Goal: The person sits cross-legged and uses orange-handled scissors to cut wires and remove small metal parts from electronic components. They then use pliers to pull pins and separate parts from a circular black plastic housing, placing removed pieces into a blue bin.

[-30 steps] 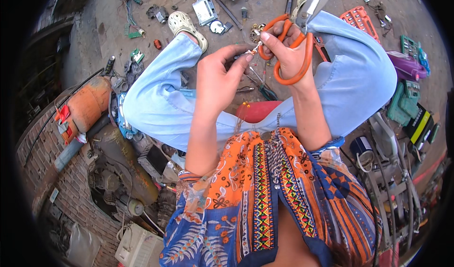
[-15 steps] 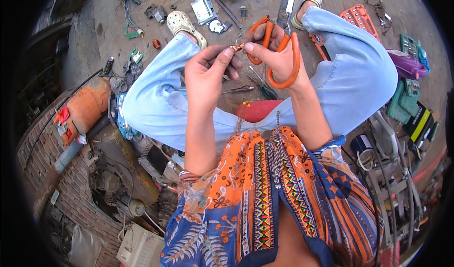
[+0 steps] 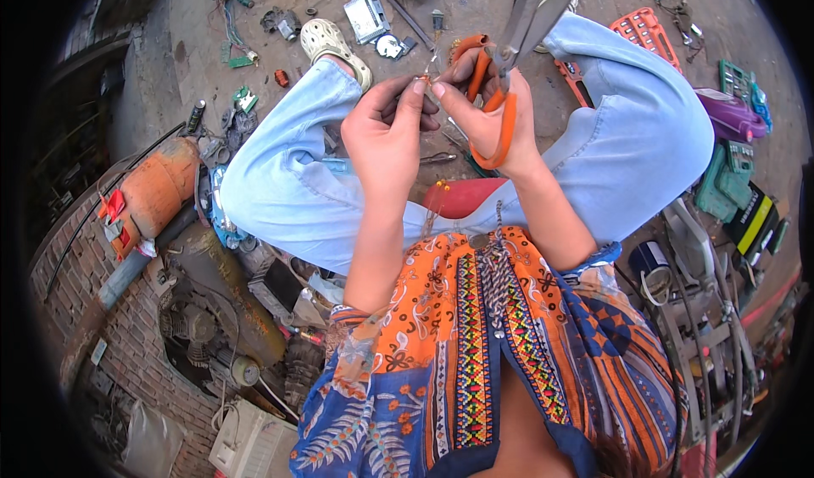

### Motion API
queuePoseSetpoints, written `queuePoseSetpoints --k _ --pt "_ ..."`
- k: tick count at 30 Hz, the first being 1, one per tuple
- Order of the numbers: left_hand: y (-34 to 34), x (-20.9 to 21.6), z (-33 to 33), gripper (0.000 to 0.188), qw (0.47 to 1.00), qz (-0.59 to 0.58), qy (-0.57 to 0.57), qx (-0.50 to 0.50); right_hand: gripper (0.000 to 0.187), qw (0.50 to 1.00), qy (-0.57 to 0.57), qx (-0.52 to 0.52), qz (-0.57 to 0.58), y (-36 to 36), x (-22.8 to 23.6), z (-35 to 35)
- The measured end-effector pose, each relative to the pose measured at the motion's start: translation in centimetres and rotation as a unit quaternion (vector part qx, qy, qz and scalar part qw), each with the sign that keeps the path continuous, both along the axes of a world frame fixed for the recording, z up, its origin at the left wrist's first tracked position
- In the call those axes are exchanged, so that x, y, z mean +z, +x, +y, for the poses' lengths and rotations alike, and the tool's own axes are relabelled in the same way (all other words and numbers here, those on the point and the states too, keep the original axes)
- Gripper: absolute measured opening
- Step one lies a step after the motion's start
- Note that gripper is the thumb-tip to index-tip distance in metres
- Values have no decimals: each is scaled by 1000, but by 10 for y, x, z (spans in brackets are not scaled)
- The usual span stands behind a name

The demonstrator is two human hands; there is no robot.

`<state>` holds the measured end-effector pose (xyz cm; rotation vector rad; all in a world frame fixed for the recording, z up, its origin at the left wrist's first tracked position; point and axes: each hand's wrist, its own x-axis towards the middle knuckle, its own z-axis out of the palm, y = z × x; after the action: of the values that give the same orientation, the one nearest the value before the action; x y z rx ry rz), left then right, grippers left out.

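In the upper middle of the frame, the two hands work close together, with their fingertips nearly meeting; the left hand (image 3: 386, 130) is nearly closed, its thumb and forefinger pinching a small copper-coloured piece (image 3: 426, 78), while its other fingers are curled below; the right hand (image 3: 496, 122) is curled at the scissors (image 3: 514, 39), whose orange handles lie around its fingers and palm, and its thumb reaches out to the left, beside the same small piece; whether this thumb presses on the piece, I cannot tell.

The long axis of the scissors runs from the handles, at the upper centre, to the top edge, leaning to the right; the blades are spread apart and their points are directed away from the person's body; the copper-coloured piece is mostly covered by the fingertips, so its own long axis is not clear; only a thin pale end seems to rise above the fingers, toward the top of the frame.

Under the hands, between the legs in light blue jeans (image 3: 292, 173), a thin tool (image 3: 437, 158) lies on the ground (image 3: 407, 41); near it, in the centre of the frame, there is something red (image 3: 465, 198).
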<state>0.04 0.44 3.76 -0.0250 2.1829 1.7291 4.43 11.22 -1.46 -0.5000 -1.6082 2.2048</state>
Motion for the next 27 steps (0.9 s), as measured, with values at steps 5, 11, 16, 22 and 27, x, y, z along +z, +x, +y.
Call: queuePoseSetpoints --k 5,11,16,22,27 --pt "-8 -3 -3 13 998 63 4 18 39 995 82 42 -34 6 0 6" --pt "-19 0 -7 15 962 228 -151 -16 72 956 255 117 -85 10 -12 6" --pt "-20 -12 -11 14 907 325 -264 -43 74 943 269 157 -114 10 -12 -2" --pt "-21 -20 -9 14 882 366 -288 -68 64 941 280 142 -128 11 -18 -7" --pt "-24 -40 -9 15 883 371 -273 -88 75 941 253 153 -163 14 -38 -15"
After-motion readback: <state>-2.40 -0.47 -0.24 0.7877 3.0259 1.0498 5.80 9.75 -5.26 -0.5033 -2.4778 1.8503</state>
